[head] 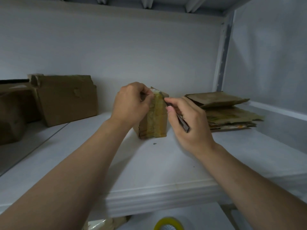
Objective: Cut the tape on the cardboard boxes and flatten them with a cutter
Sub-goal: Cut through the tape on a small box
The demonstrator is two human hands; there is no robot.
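A small cardboard box [156, 120] stands upright on the white shelf [166, 163], wrapped down its front with yellowish tape. My left hand [131, 105] grips its top left edge from the left side. My right hand [187, 123] holds a dark metal cutter [182, 122] like a pen. The blade tip touches the box's top right edge at the tape. The far side of the box is hidden.
A larger brown box [66, 98] stands at the back left, with another box [15, 112] beside it at the left edge. A stack of flattened cardboard [227, 112] lies at the right. Below the shelf sits a yellow tape roll [167, 224].
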